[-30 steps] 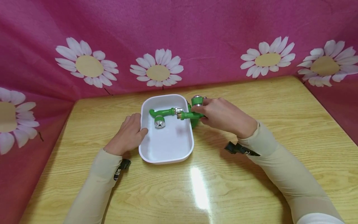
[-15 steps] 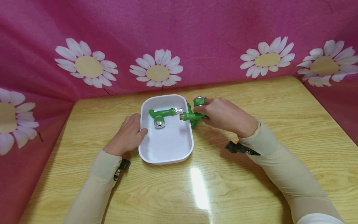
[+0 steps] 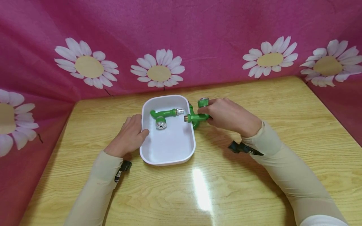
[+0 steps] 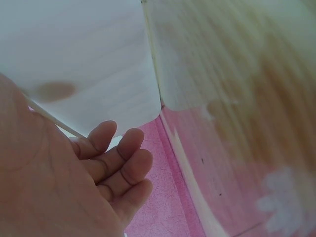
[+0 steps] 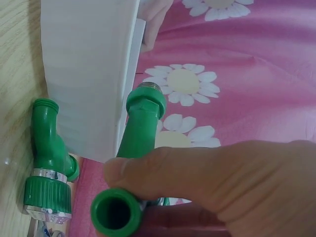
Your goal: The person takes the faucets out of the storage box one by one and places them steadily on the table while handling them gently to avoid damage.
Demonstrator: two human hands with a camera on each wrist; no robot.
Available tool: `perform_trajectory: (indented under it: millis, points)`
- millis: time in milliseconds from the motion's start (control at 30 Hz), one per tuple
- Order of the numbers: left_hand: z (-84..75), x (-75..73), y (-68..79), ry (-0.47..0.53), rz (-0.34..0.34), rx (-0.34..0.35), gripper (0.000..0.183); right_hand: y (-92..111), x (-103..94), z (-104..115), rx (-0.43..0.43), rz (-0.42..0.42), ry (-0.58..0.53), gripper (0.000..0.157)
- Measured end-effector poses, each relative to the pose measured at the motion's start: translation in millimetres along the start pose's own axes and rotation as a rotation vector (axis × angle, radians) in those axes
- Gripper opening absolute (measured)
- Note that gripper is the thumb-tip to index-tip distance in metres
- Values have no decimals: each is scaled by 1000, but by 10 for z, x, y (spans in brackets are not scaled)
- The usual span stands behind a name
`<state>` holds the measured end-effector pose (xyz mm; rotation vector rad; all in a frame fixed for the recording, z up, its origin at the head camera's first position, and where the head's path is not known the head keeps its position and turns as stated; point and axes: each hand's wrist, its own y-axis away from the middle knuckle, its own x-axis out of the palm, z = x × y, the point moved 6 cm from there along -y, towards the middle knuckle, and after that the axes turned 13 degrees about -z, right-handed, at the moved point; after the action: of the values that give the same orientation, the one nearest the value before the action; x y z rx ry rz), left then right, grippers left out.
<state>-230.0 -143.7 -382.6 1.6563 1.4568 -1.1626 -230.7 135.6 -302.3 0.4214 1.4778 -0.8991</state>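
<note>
My left hand (image 3: pixel 125 135) holds the left wall of a white plastic tray (image 3: pixel 169 150), thumb over the rim and fingers outside. In the left wrist view its fingers (image 4: pixel 131 170) curl beside the tray's wall. My right hand (image 3: pixel 230 116) grips a green water tap (image 3: pixel 195 117) with a ribbed, chrome-topped knob; its brass-threaded end points left over the tray's right rim. The right wrist view shows the thumb across the tap's body and its round open spout facing the camera. Inside the tray lies another green tap (image 3: pixel 165 113) with a chrome knob and a silver threaded end.
A further green tap (image 5: pixel 47 143) lies on the wooden table (image 3: pixel 240 182), against the tray's right outer side, partly hidden in the head view by the held one. A pink cloth (image 3: pixel 212 40) with white daisies hangs behind and at both sides of the table.
My right hand has drawn the held tap slightly to the right, so its threaded end has shifted from over the tray toward the rim. My left hand and the tray stay put.
</note>
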Motion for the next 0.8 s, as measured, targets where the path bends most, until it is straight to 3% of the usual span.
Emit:
perform_trajectory:
  millis: [800]
  points:
    - [15,-4,-11,7,21,2,53,25,-17,-31,-3,24,9,33]
